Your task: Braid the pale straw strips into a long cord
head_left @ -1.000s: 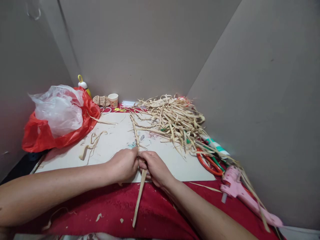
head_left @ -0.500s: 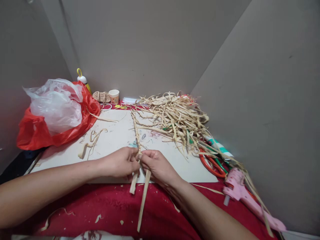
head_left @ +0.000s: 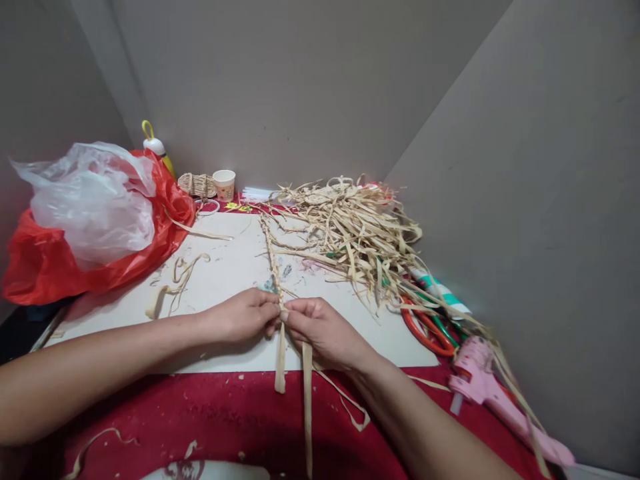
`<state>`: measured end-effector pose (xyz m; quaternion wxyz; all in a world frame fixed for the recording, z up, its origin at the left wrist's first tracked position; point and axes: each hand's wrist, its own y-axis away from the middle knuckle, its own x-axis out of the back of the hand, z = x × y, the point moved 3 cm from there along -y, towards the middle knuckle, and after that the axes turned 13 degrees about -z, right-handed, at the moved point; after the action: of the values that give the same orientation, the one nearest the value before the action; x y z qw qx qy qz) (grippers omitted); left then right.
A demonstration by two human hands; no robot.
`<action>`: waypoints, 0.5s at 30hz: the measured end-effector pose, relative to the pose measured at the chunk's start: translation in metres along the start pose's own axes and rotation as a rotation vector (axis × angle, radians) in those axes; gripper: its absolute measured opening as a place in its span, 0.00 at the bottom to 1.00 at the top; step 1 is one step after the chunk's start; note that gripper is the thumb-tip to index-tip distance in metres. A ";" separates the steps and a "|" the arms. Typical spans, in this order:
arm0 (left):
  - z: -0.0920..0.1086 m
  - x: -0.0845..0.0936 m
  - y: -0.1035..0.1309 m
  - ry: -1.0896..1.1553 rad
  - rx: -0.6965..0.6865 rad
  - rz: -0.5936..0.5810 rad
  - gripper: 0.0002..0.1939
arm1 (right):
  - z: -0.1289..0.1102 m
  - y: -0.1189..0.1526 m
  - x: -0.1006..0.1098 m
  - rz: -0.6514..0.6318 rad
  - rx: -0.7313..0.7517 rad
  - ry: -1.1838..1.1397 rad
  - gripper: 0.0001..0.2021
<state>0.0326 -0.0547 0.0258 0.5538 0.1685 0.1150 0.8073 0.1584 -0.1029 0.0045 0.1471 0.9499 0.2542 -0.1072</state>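
A braid of pale dried-husk strips (head_left: 272, 257) runs away from me along the white board (head_left: 225, 267). At its near end my left hand (head_left: 250, 313) pinches the braid from the left side. My right hand (head_left: 320, 330) closes on the same spot from the right, thumb and fingertips pressed together on the strips. One flat loose strip (head_left: 281, 363) hangs below the fingertips, and a longer strip (head_left: 307, 413) drops from under my right hand past the board's edge. The exact crossing of the strips is partly hidden by my fingers.
A heap of dried strips (head_left: 355, 230) covers the board's back right. Red-handled scissors (head_left: 425, 330) and a pink glue gun (head_left: 487, 380) lie at the right. Red and clear plastic bags (head_left: 95, 213) sit left; a paper cup (head_left: 224, 185) stands behind. Grey walls enclose three sides.
The loose strips below my hands have swung to the right, and a thin curled strand now shows beneath my right wrist. Both hands stay at the braid's near end. The view has shifted slightly.
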 end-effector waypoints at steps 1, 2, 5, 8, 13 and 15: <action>0.001 0.001 0.000 -0.052 -0.015 0.014 0.12 | 0.000 0.001 0.002 0.007 -0.006 0.039 0.14; 0.000 0.002 -0.001 -0.095 -0.023 0.027 0.11 | -0.001 0.001 0.003 0.016 -0.013 0.085 0.14; -0.005 0.008 -0.002 -0.158 0.013 0.054 0.10 | -0.005 0.005 0.004 0.035 -0.054 0.257 0.13; -0.009 0.010 -0.005 -0.149 0.045 0.021 0.12 | -0.010 0.007 0.002 0.062 -0.068 0.465 0.11; -0.004 0.005 -0.005 0.056 0.131 -0.106 0.15 | -0.011 0.007 0.001 0.138 -0.031 0.795 0.13; -0.002 0.003 -0.004 0.178 0.178 -0.128 0.15 | -0.010 0.007 0.002 0.146 -0.019 0.874 0.14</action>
<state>0.0347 -0.0506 0.0227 0.5747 0.1370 0.2452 0.7686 0.1648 -0.1047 0.0153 0.0420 0.9201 0.2256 0.3174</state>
